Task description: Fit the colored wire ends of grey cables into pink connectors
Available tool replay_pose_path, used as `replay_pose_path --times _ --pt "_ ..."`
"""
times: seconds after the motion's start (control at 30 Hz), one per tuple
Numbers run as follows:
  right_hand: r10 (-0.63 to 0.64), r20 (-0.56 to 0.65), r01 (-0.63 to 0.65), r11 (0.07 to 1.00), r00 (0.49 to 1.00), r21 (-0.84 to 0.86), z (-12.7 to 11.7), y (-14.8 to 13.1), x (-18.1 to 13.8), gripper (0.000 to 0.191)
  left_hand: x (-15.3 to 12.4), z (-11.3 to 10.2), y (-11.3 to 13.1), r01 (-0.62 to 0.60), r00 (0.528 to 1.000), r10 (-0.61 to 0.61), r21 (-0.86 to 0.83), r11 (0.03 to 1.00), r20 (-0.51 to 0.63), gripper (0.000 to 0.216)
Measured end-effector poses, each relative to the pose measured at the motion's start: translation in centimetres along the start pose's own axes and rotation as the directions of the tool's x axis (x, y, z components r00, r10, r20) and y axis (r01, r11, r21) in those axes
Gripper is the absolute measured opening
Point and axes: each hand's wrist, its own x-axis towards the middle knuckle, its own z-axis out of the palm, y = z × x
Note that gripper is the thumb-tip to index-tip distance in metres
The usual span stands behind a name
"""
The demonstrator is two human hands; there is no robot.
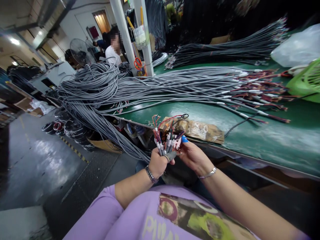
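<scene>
Cable bundle [161, 148], coloured wire ends [157, 134] upward, beside the green table's [255, 141] front edge, left hand [158, 163] clasping it, right hand [194, 156] at the wires, grip unclear, grey cables [180, 81] lying across that table.

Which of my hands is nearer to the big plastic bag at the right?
Right. Your right hand is closer to you than the bag and left of it; your left hand, gripping the cable bundle, is farther left.

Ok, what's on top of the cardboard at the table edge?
Over the cardboard, toward its left, are a red wire and dark loop. Cable ends in the left hand cover part of that end; what's there can't be seen.
</scene>
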Motion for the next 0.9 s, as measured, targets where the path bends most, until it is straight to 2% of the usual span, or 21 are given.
replay_pose_path --times 0.23,0.5,0.67,0.9 --pt "0.086 0.036 -0.089 0.993 0.996 0.079 0.0 -0.1 -0.7 0.041 -0.6 -0.3 0.4 -0.004 1.0 0.004 -0.001 1.0 -0.015 0.035" --pt "0.195 0.069 -0.197 0.98 0.978 0.025 -0.9 -0.3 -0.8 0.045 -1.4 -1.4 0.1 -0.064 0.996 0.063 -0.011 0.998 -0.06 0.034" --pt "0.135 0.049 -0.135 0.991 0.99 0.006 -0.4 -0.6 -0.5 0.023 -1.0 -1.0 0.8 -0.117 0.99 0.115 -0.016 0.993 -0.082 0.035" --pt "0.06 0.052 -0.059 0.998 0.997 -0.029 -0.3 0.1 -0.4 0.041 -0.6 -0.4 1.4 -0.088 0.994 0.086 -0.029 0.996 -0.068 0.04"
